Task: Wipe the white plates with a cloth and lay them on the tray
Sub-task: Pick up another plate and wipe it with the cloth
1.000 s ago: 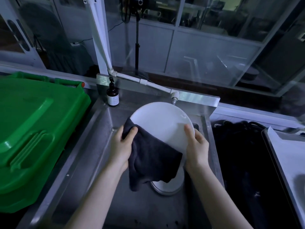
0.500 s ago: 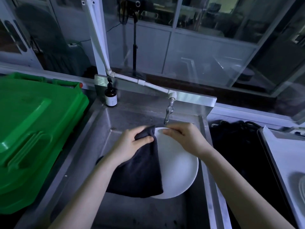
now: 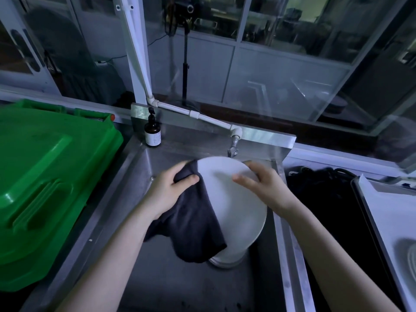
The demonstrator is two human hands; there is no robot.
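The white plate (image 3: 236, 199) sits in my hands over the sink (image 3: 135, 188), its far rim just under the tap (image 3: 233, 149) and its face tipped up toward me. A second ago I had it stood steeply on edge. Half a second ago it dropped lower and flatter, and now I have brought it back up and turned it. My right hand (image 3: 263, 188) has shifted to the rim on the tap's side, with the thumb across the face and the fingers hooked behind. My left hand (image 3: 168, 192) pinches the dark cloth (image 3: 193, 219) against the plate's left edge, and the cloth drapes over that half and hangs off the near side. I judge I am rotating the plate to reach the unwiped part, so this one is not ready to go. On my side of the tap, down in the basin, the stack of plates (image 3: 227, 260) shows again under the cloth's tail. Well to the right of the tap lies the tray (image 3: 362, 199), with what looks like a plate's edge at its near end. Left of the tap stands a brown bottle (image 3: 153, 134), and farther left a green lid (image 3: 45, 176).
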